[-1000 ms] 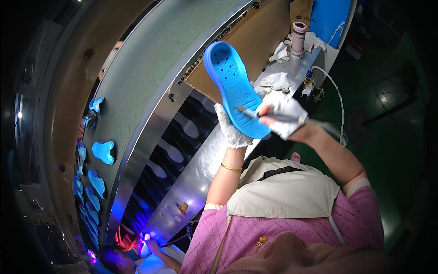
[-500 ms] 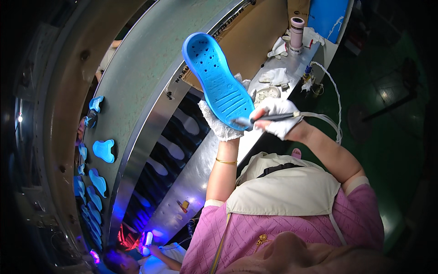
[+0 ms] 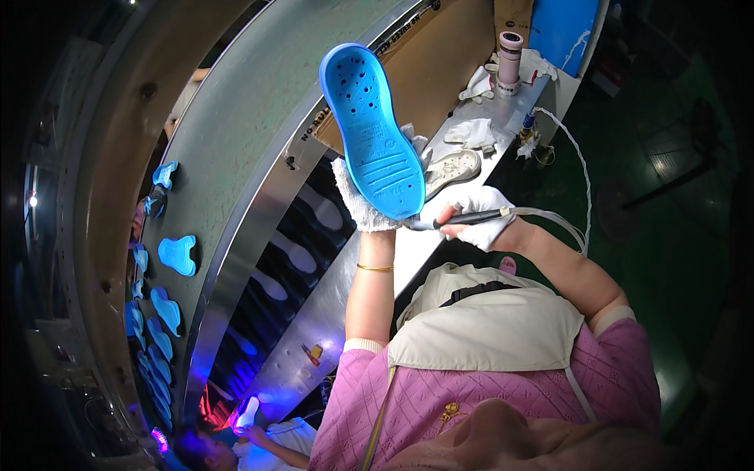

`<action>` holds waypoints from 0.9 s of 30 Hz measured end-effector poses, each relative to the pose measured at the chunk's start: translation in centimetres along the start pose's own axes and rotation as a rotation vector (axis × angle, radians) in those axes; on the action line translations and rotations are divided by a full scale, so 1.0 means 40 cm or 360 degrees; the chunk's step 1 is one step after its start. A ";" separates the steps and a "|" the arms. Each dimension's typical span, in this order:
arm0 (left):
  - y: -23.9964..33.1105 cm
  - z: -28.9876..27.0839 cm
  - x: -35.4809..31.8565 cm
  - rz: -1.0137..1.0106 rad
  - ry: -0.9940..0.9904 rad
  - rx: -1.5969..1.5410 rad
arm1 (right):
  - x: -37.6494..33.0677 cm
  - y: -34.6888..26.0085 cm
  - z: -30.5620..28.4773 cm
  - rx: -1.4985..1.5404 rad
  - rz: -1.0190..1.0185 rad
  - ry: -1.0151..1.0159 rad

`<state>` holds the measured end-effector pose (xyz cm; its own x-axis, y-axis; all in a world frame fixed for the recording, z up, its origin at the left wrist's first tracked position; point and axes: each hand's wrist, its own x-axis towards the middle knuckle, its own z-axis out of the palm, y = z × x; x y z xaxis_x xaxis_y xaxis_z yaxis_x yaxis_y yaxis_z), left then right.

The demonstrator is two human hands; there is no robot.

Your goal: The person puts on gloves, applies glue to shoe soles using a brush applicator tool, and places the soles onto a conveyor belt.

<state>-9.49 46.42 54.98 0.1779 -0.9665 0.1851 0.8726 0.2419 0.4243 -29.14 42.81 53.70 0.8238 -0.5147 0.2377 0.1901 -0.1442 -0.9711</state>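
A blue shoe sole (image 3: 381,149) stands nearly upright before me, its holed and ridged inner face toward me. My left hand (image 3: 355,202), in a white knitted glove, is closed round its heel half; some fingers show beyond the far edge. In my right hand (image 3: 484,217), gloved with fingertips bare, is a dark-handled brush (image 3: 471,219) with a pale hose (image 3: 554,213) running from its rear end. The brush's tip is at the sole's lower heel edge; its bristles are mostly hidden there, so contact is hard to tell.
To the left a green conveyor belt (image 3: 236,118) curves past, carrying several blue soles (image 3: 177,255). Pale soles (image 3: 294,255) lie on a dark rack under it. A metal ledge holds a pale sole (image 3: 455,169), white gloves (image 3: 471,133) and a pink bottle (image 3: 510,59). A co-worker (image 3: 267,443) handles a lit sole at the bottom.
The sole has shifted slightly left and up and turned more upright. The brush has moved from the face of the heel to its lower edge.
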 end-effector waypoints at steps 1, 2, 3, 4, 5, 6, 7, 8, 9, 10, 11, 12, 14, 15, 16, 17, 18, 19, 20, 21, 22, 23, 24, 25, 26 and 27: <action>0.005 -0.001 0.000 0.0003 -0.0002 0.0001 | -0.006 0.003 -0.003 -0.0039 0.0097 -0.0057; 0.013 -0.004 0.000 -0.0029 0.0007 0.0016 | -0.011 0.007 -0.004 0.0193 0.0327 -0.0095; 0.021 -0.007 -0.002 -0.0061 0.0020 0.0030 | -0.012 0.004 -0.004 0.0331 0.0322 -0.0069; 0.026 -0.004 -0.001 -0.0088 -0.0016 0.0088 | -0.008 -0.005 -0.004 0.0420 0.0225 -0.0010; 0.030 -0.012 0.002 -0.0085 -0.0014 0.0088 | -0.001 -0.023 -0.007 0.0509 0.0129 0.0049; 0.033 -0.018 0.005 -0.0135 0.0036 0.0171 | 0.010 -0.034 -0.020 0.0026 -0.0015 0.0032; 0.034 -0.020 0.005 -0.0185 0.0087 0.0254 | 0.024 -0.065 -0.017 0.0031 -0.0106 0.0021; 0.030 -0.018 0.002 -0.0206 0.0150 0.0264 | 0.041 -0.053 -0.014 -0.0220 -0.0309 0.0046; 0.028 -0.021 0.012 -0.0240 0.0224 0.0354 | 0.052 -0.034 -0.015 -0.0479 -0.0512 0.0076; 0.025 -0.019 0.019 -0.0309 0.0192 0.0322 | 0.055 -0.023 -0.018 -0.0485 -0.0512 0.0084; 0.022 -0.015 0.026 -0.0378 0.0158 0.0290 | 0.056 -0.014 -0.021 -0.0498 -0.0566 0.0066; 0.030 -0.023 0.029 -0.0370 0.0164 0.0293 | 0.060 -0.009 -0.017 -0.0498 -0.0623 0.0032; 0.045 -0.061 0.044 -0.0456 0.0290 0.0423 | 0.063 -0.007 -0.012 -0.0497 -0.0560 -0.0044; 0.045 -0.056 0.057 -0.0450 0.0362 0.0404 | 0.063 -0.005 -0.012 -0.0503 -0.0489 -0.0109; 0.043 -0.051 0.052 -0.0532 0.0412 0.0407 | 0.062 -0.005 -0.015 -0.0506 -0.0396 -0.0169; 0.042 -0.042 0.047 -0.0614 0.0461 0.0410 | 0.065 0.002 -0.019 -0.0503 -0.0394 -0.0172; 0.039 -0.040 0.047 -0.0611 0.0523 0.0518 | 0.071 0.007 -0.022 -0.0550 -0.0408 -0.0256; 0.038 -0.037 0.050 -0.0702 0.0521 0.0489 | 0.077 0.005 -0.025 -0.0597 -0.0421 -0.0340; 0.037 -0.030 0.044 -0.0730 0.0563 0.0584 | 0.075 -0.005 -0.032 -0.0632 -0.0227 -0.0379; 0.036 -0.013 0.040 -0.0760 0.0602 0.0680 | 0.078 -0.017 -0.040 -0.0634 -0.0228 -0.0377; 0.038 -0.021 0.040 -0.0781 0.0607 0.0757 | 0.083 -0.026 -0.050 -0.0582 -0.0088 -0.0444; 0.040 -0.030 0.040 -0.0802 0.0612 0.0835 | 0.089 -0.033 -0.061 -0.0528 0.0051 -0.0510; 0.036 0.004 0.031 -0.0836 0.0624 0.0910 | 0.093 -0.037 -0.077 -0.0478 0.0047 -0.0551; 0.030 0.001 0.034 -0.0839 0.0621 0.0909 | 0.093 -0.043 -0.083 -0.0379 0.0077 -0.0540; 0.023 -0.005 0.038 -0.0851 0.0620 0.0899 | 0.093 -0.054 -0.083 -0.0365 0.0129 -0.0469; 0.017 -0.005 0.040 -0.0864 0.0620 0.0891 | 0.095 -0.067 -0.077 -0.0350 0.0180 -0.0397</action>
<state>-8.54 45.01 55.39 0.0342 -0.8964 -0.4420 0.5482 -0.3529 0.7582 -28.17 38.62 57.25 0.9433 -0.3195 0.0903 -0.0068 -0.2906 -0.9568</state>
